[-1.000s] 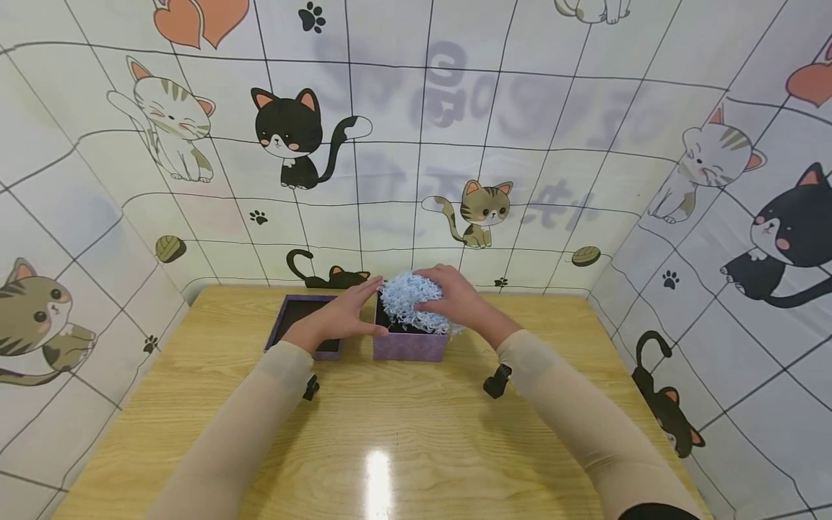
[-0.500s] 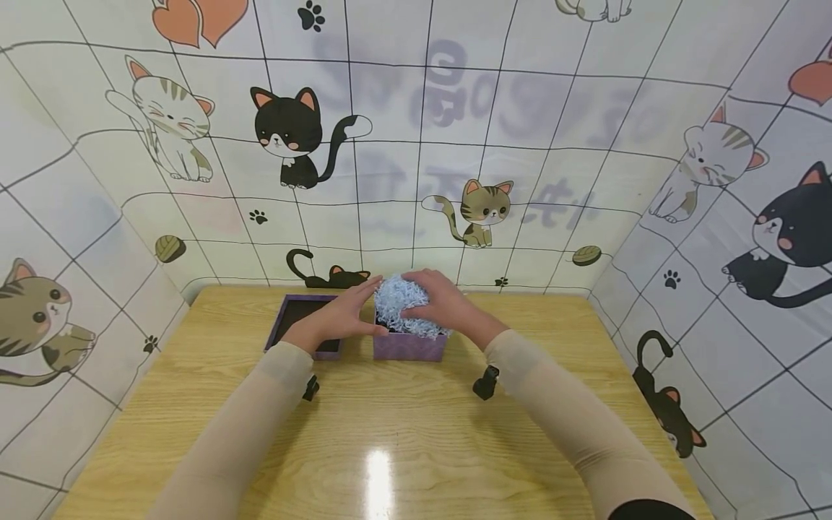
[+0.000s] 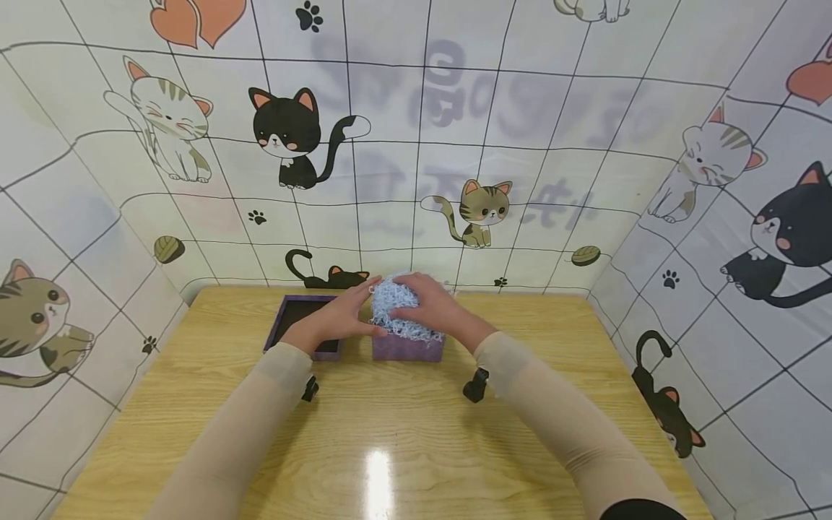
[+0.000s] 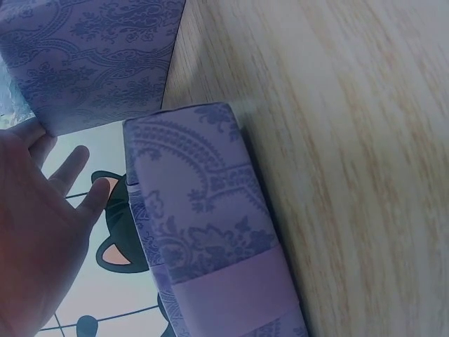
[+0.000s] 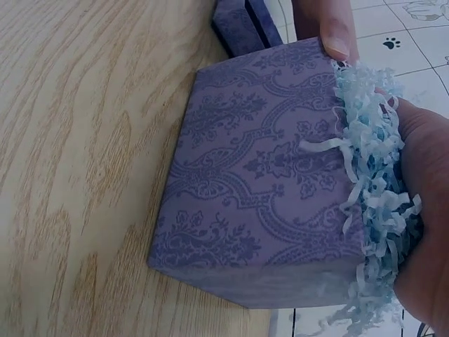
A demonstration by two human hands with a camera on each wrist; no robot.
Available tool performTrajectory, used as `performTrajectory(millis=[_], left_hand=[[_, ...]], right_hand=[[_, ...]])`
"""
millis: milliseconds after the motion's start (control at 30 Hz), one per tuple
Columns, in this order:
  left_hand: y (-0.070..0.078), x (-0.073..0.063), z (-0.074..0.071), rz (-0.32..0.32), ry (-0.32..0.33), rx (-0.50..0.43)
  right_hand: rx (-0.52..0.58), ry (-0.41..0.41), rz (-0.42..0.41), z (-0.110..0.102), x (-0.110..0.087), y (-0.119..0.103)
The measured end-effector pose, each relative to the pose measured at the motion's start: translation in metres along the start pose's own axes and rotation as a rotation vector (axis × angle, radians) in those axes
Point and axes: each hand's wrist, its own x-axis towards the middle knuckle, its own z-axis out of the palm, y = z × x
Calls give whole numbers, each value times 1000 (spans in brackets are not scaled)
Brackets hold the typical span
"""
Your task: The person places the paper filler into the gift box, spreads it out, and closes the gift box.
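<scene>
A purple patterned box stands at the back middle of the table, a heap of light blue shredded paper filling its top and some strands hanging over the rim. My right hand is on that heap, thumb and fingers spread round it and gripping it from the right. At the box's left side is my left hand, its fingers spread and mostly straight; in the right wrist view its thumb touches the rim's corner. The box's inside is hidden under the paper.
Left of the box lies a purple lid with its dark inside facing up, partly behind the left hand. The wooden table extends in front. A white cat-patterned sheet hangs behind and at both sides.
My right hand has moved left with the shredded paper, bringing it over the box, where it now covers the dark interior. The left hand has stayed nearly still.
</scene>
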Motion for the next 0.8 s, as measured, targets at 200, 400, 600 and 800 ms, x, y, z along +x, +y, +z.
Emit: performTrajectory(millis=[200, 400, 600, 800], left_hand=[[-2, 1, 2, 2, 2, -28], [-5, 2, 3, 13, 10, -41], [-4, 2, 0, 21, 1, -2], [-4, 2, 1, 22, -2, -1]], right_hand=[[7, -31, -19, 7, 3, -2], [0, -58, -6, 10, 5, -3], [-67, -104, 40, 10, 7, -3], [-72, -106, 50, 6, 6, -4]])
